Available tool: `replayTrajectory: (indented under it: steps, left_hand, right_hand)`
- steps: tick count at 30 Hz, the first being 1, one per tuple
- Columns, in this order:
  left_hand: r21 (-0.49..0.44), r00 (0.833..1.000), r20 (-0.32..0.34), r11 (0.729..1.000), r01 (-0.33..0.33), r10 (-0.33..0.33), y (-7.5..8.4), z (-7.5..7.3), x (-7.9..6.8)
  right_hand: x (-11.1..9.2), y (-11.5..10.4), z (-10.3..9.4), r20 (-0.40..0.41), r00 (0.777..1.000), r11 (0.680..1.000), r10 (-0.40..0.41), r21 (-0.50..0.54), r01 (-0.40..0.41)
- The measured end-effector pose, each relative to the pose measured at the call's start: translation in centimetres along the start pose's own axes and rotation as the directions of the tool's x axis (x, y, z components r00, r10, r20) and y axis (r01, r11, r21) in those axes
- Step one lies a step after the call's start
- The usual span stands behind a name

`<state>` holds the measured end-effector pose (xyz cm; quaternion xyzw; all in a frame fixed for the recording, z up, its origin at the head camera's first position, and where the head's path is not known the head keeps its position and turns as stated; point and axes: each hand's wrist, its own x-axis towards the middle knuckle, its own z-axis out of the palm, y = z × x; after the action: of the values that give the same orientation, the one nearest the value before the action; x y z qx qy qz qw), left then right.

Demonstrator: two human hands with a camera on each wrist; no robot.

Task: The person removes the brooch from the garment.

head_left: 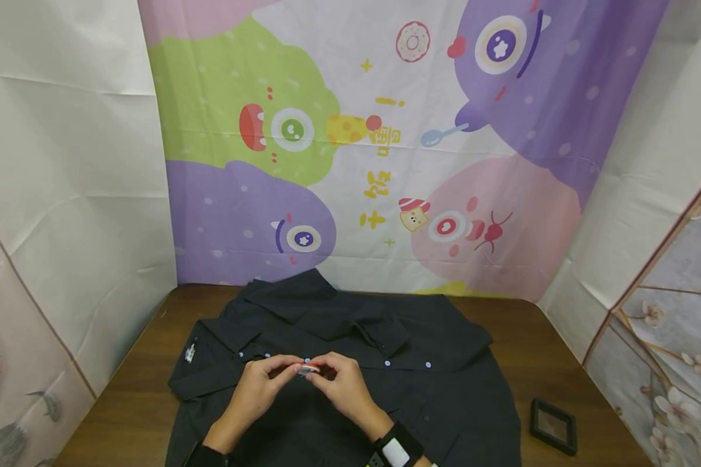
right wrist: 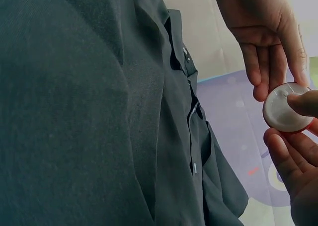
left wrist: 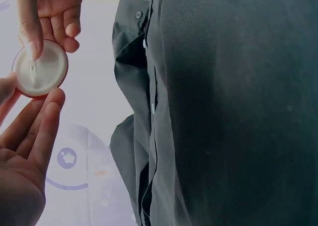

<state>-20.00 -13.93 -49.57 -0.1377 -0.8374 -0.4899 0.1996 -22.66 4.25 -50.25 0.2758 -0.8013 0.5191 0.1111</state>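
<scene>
Both hands hold a round pin badge [head_left: 307, 369] with a red edge, raised over a dark button-up shirt [head_left: 461, 402]. Its white back, with a safety-pin clasp [left wrist: 34, 76], faces the wrist cameras. My left hand [head_left: 257, 389] pinches one side of the badge between thumb and fingers at the rim. From the other side my right hand [head_left: 344, 389] grips it, the right thumb [right wrist: 303, 104] lying over the clasp. The badge's front is hidden. The shirt is spread on the table, light buttons running across it, the collar [head_left: 380, 331] near the far side.
A small black frame [head_left: 570, 438] lies on the brown wooden table [head_left: 122, 402] right of the shirt. A cartoon-printed cloth [head_left: 385, 259] hangs behind the table's far edge, and white sheeting [head_left: 93, 194] flanks it at the left.
</scene>
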Motion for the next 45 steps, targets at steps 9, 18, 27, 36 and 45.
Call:
replayTrajectory:
  steps: [9, 18, 27, 36, 45]
  left_hand:
    - [0.011, 1.0, -0.005, 1.0, -0.026, 0.026, -0.1, 0.0, 0.0]
    - [0.025, 0.999, 0.001, 0.998, -0.051, 0.051, 0.1, -0.1, 0.4]
    - [0.023, 0.998, 0.021, 0.998, -0.065, 0.064, 0.3, -0.3, 0.7]
    - [0.022, 0.998, 0.025, 0.998, -0.052, 0.051, 0.2, -0.2, 0.5]
    - [0.037, 0.999, 0.015, 0.998, -0.043, 0.042, 0.5, 0.0, 0.4]
  right_hand:
    - [-0.1, -0.2, 0.1, -0.002, 1.0, 1.0, 0.004, 0.004, -0.004]
    - [0.0, 0.0, 0.2, -0.052, 0.98, 0.963, -0.191, -0.201, 0.177]
    - [0.2, 0.2, 0.4, -0.065, 0.933, 0.89, -0.354, -0.331, 0.314]
    - [0.1, 0.6, 0.6, -0.059, 0.898, 0.84, -0.437, -0.384, 0.383]
    - [-0.1, 0.8, 0.7, -0.08, 0.889, 0.829, -0.45, -0.407, 0.383]
